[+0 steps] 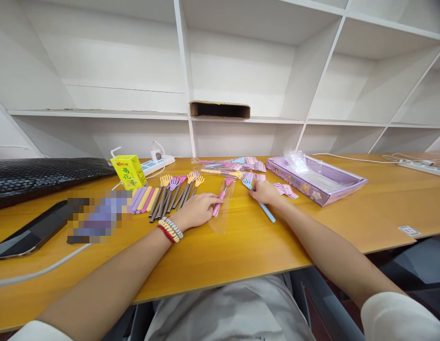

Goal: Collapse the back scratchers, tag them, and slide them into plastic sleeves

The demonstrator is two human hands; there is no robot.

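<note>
My left hand lies on the table with its fingertips closed at the handle of a pink back scratcher, which rests in a clear plastic sleeve. In my right hand is a blue back scratcher; its clawed head points away from me and its handle end towards me. Left of my left hand, several back scratchers with dark metal rods lie side by side with yellow, purple and pink heads. Several coloured handle tubes lie beside them. Behind my hands is a pile of packaged back scratchers.
A purple open box with clear plastic in it stands at the right, near pink cards. At the left are a yellow drink carton, a power strip, a phone and a black bag. White shelves rise behind.
</note>
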